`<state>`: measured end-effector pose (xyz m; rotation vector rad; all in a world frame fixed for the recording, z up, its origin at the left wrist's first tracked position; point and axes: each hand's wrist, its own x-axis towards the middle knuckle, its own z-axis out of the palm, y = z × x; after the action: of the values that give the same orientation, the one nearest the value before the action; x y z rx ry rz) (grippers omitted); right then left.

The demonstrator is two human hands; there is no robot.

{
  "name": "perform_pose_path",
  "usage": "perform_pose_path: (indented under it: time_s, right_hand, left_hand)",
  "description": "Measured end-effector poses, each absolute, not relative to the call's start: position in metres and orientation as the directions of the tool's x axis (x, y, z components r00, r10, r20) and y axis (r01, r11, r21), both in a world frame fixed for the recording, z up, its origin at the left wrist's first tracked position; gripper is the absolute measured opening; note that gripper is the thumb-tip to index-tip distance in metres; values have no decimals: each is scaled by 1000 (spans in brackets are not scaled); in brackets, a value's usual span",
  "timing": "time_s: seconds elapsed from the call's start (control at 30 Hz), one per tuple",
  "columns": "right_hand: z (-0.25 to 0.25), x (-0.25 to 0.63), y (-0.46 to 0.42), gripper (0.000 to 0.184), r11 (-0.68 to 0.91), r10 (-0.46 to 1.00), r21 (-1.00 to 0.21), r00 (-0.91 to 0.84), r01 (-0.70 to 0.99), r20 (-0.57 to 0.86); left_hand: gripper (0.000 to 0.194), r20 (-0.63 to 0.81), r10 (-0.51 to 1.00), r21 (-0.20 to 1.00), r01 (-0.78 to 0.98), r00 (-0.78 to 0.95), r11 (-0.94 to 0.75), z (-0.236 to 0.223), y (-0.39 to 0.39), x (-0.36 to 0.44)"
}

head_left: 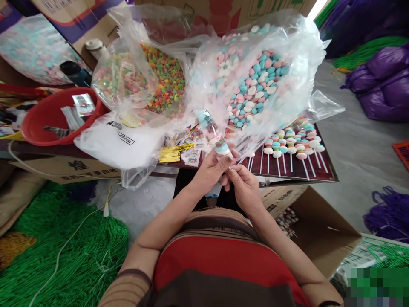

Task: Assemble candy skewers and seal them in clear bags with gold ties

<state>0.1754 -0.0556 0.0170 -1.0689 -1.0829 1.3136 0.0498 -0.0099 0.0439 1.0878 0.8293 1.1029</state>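
Observation:
A marshmallow skewer (216, 135) in a clear printed wrapper tilts up and to the left over the table's front edge. My left hand (212, 168) is closed around its lower end. Just to the right, my right hand (244, 183) pinches at the bottom of the skewer, where the stick comes out; the fingertips partly hide it. To the right, several unwrapped marshmallow skewers (290, 143) lie in a group with their white sticks towards me. Yellow twist ties (175, 153) lie left of my hands, beside small printed cards (192, 155).
A bag of pink, blue and white marshmallows (252, 89) and a bag of coloured rings (164, 81) stand behind. Clear wrappers (128, 140) and a red basin (64, 102) are at the left. An open carton (322, 230) sits below right, green netting (79, 247) below left.

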Motion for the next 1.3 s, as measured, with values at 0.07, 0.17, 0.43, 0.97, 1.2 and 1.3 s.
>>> perform_pose_path:
  time_s: [0.07, 0.17, 0.43, 0.97, 1.2, 1.3]
  right_hand:
    - [15, 175, -56, 32, 14, 1000, -985, 4, -174, 14]
    - [14, 175, -57, 32, 35, 999, -995, 23, -90, 34]
    - [13, 183, -54, 51, 137, 990, -982, -34, 133, 134]
    - [-5, 172, -59, 42, 200, 978, -980, -55, -14, 201]
    - [-1, 164, -62, 29, 163, 984, -984, -64, -69, 167]
    - [-1, 160, -63, 26, 118, 991, -987, -55, -111, 124]
  left_hand:
    - [50, 89, 970, 994, -87, 226, -70, 40, -9, 44]
    - [50, 232, 959, 956, 143, 163, -256, 33, -8, 37]
    - [49, 316, 910, 875, 288, 270, -389, 28, -8, 34]
    - [72, -30, 974, 946, -308, 225, 101, 41, 6, 22]
    - [51, -51, 954, 841, -503, 295, 200, 50, 1, 43]
    - [53, -85, 935, 839, -481, 343, 253, 44, -7, 45]
